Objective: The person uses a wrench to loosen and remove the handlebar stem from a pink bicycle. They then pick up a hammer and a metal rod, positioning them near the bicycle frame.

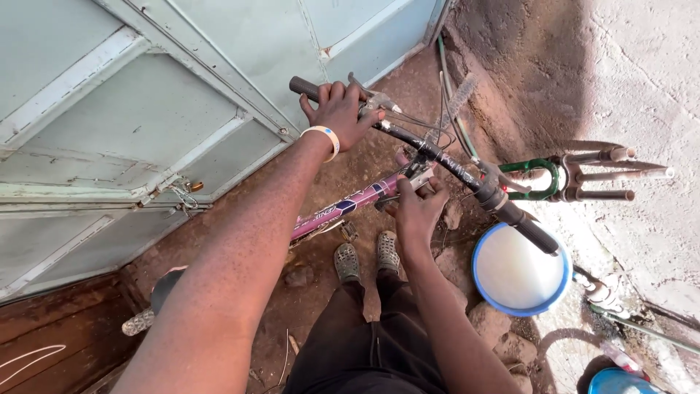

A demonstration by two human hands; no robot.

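Observation:
A purple-framed bicycle (343,208) stands in front of me with a black handlebar (452,166) running from upper left to lower right. My left hand (337,113), a white band on its wrist, is closed around the left grip beside the brake lever. My right hand (417,206) is at the stem, where the frame meets the handlebar, fingers curled on a small metal part there. Whether it holds a tool is hidden. The right grip (536,235) is free. The black saddle (164,288) shows at lower left.
A pale blue metal gate (146,109) fills the left side. A blue-rimmed white basin (519,271) sits on the ground at right, with a green part and metal tubes (583,175) beyond it. Stones lie on the red dirt; my shoes (367,257) stand below the frame.

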